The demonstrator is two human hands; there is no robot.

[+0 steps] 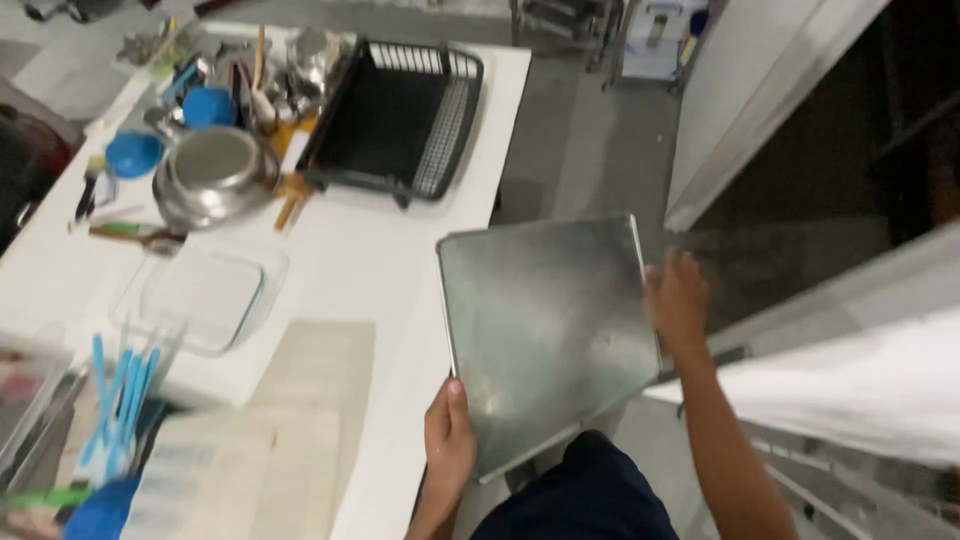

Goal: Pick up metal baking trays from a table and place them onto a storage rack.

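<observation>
Head view, frame centre: dull, smudged square metal tray (545,330), gripped by left hand (449,440) and right hand (678,300) at opposite edges.

A white table (380,250) carries a black dish rack (395,118) at its far end, with a lidded steel pot (212,175) and blue cups (135,153) beside it. Nearer lie a clear glass dish (200,297), a pale cutting board (305,400) and blue utensils (122,395).
</observation>
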